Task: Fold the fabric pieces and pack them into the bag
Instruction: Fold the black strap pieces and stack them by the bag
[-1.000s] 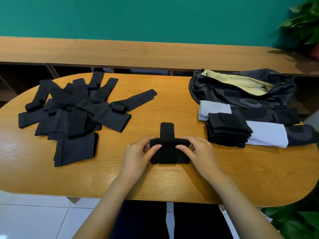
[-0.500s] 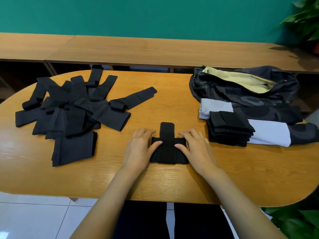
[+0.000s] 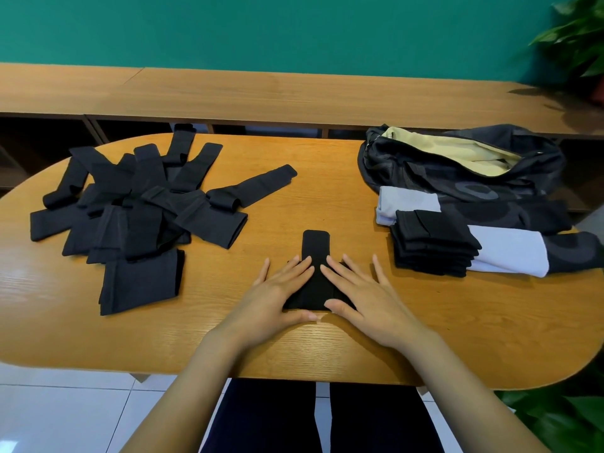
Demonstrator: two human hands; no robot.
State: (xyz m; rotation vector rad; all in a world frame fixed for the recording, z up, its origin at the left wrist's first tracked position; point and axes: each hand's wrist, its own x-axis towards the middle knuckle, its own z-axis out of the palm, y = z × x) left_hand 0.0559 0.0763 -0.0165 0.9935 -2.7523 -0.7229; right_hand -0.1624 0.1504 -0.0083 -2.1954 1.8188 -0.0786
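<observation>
Black folded piece [image 3: 315, 246] lies pressed under flat left hand [image 3: 277, 289] and right hand [image 3: 356, 291]; lifting off carelessly could let its springy folds reopen.

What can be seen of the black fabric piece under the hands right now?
The black fabric piece is matte, soft-looking cloth folded into a compact block, with a narrow round-cornered tab pointing away from the person. It lies flat on the wooden table, near its front edge. The left hand and right hand press down on it with straight fingers, covering both its sides.
</observation>
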